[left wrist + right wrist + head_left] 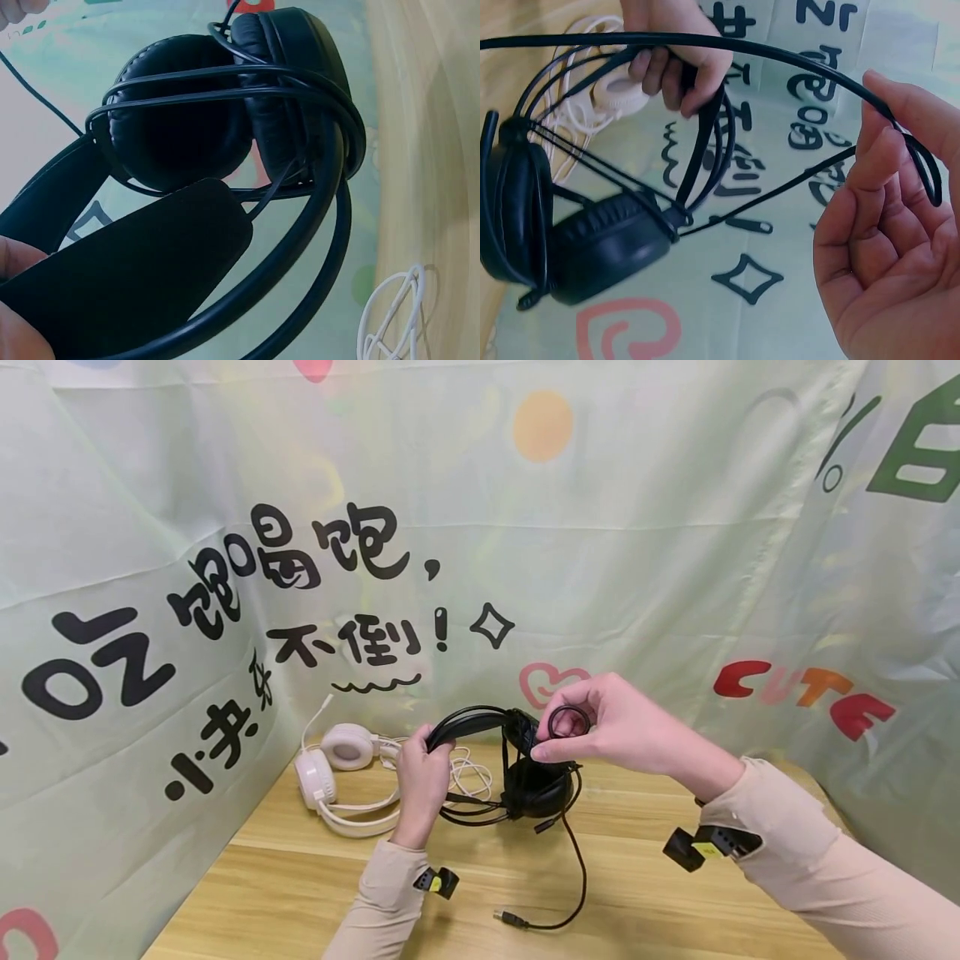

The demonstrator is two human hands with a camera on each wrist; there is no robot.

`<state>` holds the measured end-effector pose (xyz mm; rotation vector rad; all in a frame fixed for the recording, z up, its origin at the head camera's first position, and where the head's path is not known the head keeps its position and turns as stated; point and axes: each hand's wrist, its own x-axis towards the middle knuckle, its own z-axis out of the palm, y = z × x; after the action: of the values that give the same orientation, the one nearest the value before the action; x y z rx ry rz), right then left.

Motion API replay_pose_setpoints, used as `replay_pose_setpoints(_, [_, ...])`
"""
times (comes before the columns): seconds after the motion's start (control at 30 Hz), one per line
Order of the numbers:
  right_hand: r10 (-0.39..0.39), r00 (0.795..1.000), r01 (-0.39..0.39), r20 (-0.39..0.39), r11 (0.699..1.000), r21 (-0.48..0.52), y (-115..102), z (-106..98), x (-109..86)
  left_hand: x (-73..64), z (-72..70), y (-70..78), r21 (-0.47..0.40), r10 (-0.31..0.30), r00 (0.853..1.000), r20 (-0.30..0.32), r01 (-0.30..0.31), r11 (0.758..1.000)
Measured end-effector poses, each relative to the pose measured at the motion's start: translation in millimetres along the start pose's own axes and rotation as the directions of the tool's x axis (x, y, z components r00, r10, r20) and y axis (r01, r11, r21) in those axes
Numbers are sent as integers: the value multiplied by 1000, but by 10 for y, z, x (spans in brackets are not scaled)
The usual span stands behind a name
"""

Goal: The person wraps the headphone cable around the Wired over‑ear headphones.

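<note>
A black over-ear headset [536, 789] is held above the table, its headband in the grip of my left hand [423, 777]. Turns of its black cable [195, 94] wrap around both ear cups, as the left wrist view shows. To the right of the cups, my right hand [615, 727] pinches a small loop of that cable between thumb and fingers. One stretch runs from the pinch to the headset; another [705, 41] passes across the top of the right wrist view. The cable's loose end hangs down to a USB plug [512, 918] low in the head view.
Behind my left hand, a white headset [315, 777] lies on the wooden table [300, 893], with its thin white cable [472, 772] in loose coils beside it. A printed cloth [637, 568] hangs around the table's back and sides.
</note>
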<state>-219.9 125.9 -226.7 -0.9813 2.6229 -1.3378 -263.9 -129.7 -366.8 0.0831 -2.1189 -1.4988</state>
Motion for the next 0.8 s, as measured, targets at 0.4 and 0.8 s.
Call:
replay_pose_setpoints(0.4, [-57, 998, 56, 37, 998, 33, -103, 209, -45, 24, -3, -38, -61, 0, 998, -55, -3, 998])
replay_pose_setpoints(0.8, [-181, 974, 173, 135, 983, 69, -74, 455, -107, 70, -10, -76, -124, -48, 996, -81, 38, 992])
